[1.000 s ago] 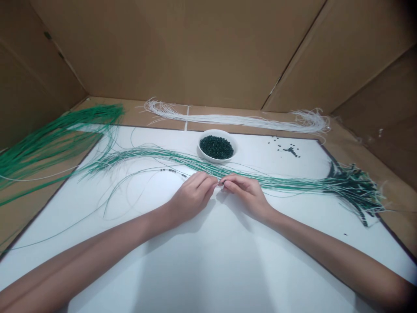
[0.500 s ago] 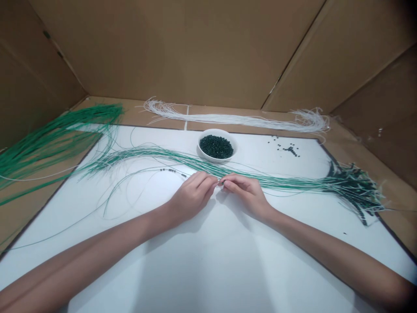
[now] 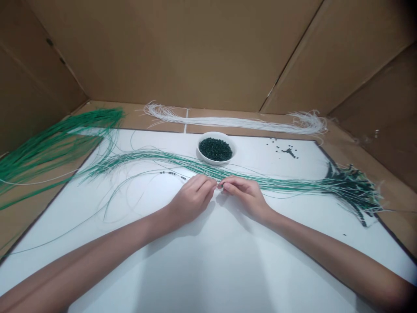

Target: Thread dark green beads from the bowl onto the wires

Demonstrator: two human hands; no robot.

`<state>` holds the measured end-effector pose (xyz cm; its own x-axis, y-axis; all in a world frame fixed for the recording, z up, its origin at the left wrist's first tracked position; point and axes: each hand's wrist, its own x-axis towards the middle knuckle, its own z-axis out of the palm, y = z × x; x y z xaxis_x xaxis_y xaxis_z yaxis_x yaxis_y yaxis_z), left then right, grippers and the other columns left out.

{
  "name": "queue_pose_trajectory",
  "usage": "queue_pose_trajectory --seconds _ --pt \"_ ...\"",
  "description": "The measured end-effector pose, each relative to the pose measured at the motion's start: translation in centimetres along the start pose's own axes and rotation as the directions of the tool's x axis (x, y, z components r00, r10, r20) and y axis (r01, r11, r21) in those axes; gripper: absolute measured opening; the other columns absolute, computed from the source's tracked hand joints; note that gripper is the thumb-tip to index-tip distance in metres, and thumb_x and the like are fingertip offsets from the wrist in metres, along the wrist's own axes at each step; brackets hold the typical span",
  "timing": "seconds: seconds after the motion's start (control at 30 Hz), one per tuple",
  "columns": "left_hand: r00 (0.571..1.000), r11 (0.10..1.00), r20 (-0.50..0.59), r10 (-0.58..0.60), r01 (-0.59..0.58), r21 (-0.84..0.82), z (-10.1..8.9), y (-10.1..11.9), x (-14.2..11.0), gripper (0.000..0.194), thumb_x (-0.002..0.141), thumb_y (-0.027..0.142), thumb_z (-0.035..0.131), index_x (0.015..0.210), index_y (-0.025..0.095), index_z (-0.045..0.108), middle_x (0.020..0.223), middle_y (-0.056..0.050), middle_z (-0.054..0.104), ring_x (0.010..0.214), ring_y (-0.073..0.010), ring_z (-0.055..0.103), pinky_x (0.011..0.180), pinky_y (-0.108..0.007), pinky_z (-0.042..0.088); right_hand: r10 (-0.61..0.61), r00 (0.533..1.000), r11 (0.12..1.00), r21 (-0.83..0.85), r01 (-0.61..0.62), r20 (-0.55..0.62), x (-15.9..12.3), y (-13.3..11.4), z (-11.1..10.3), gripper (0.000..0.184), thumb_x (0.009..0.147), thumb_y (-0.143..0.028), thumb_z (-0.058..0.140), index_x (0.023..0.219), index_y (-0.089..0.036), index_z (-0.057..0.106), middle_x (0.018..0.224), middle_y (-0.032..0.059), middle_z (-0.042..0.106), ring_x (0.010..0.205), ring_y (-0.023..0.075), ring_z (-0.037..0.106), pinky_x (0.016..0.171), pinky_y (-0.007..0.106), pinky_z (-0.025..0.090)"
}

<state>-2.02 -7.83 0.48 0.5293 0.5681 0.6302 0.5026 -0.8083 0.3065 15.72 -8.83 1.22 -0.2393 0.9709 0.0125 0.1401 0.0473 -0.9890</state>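
Note:
My left hand is closed in a pinch on a thin green thread. Dark beads are strung along this thread, just left of the fingers. Almost touching it, my right hand has thumb and forefinger pressed together on a small dark bead, mostly covered by the fingertips. Behind both hands lies a long bundle of green and white threads, its right end thick with dark beads. A white bowl full of dark green beads stands beyond the bundle.
Loose dark beads lie scattered at the back right of the white board. White threads stretch along the back, and a mass of green threads lies at the left. Cardboard walls enclose the back and sides.
The whole view has tilted slightly, so things sit a little lower in it. Both hands keep their pinch almost still; the dark bit at the right fingertips shows a little less.

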Motion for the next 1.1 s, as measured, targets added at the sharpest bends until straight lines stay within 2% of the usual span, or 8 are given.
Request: queue_pose_trajectory --seconds 0.47,0.6,0.87,1.1 --pt "0.999 0.998 0.022 0.047 -0.048 0.038 -0.02 0.06 -0.02 0.013 0.082 0.010 0.040 0.087 0.013 0.052 0.077 -0.006 0.059 0.070 -0.0128 0.051 0.065 -0.026 0.044 0.017 1.000 1.000 -0.008 -0.017 0.013 0.00 0.00 -0.04 0.018 0.076 -0.032 0.055 0.076 -0.017 0.064 0.078 0.0029 0.058 0.068 0.0122 0.053 0.064 0.024 0.041" --pt "0.999 0.999 0.024 0.036 -0.036 -0.002 0.00 0.01 -0.03 0.012 0.081 0.010 0.043 0.086 0.013 0.054 0.078 -0.005 0.061 0.071 -0.0126 0.052 0.065 -0.025 0.045 0.022 0.999 0.999 -0.026 -0.021 0.029 0.17 -0.18 -0.03 0.019 0.076 -0.033 0.054 0.074 -0.016 0.063 0.073 0.0019 0.057 0.069 0.0123 0.052 0.064 0.023 0.040" --pt "0.995 0.988 -0.099 -0.015 0.000 -0.153 0.72 -0.63 -0.72 0.015 0.078 0.012 0.053 0.091 0.017 0.057 0.080 -0.001 0.064 0.070 -0.0087 0.057 0.065 -0.020 0.047 0.034 0.999 0.999 -0.031 -0.034 0.016 0.30 -0.06 0.03 0.018 0.076 -0.032 0.054 0.070 -0.017 0.062 0.067 0.0000 0.056 0.065 0.0112 0.051 0.061 0.022 0.039" --pt "0.990 0.984 -0.132 -0.055 0.032 -0.173 0.67 -0.46 -0.62 0.014 0.075 0.013 0.057 0.089 0.018 0.059 0.080 0.001 0.066 0.067 -0.0067 0.058 0.064 -0.017 0.048 -0.013 1.000 0.999 -0.046 0.013 0.009 0.16 -0.13 0.08 0.016 0.075 -0.031 0.055 0.070 -0.018 0.063 0.074 0.0007 0.059 0.070 0.0120 0.053 0.065 0.023 0.039"
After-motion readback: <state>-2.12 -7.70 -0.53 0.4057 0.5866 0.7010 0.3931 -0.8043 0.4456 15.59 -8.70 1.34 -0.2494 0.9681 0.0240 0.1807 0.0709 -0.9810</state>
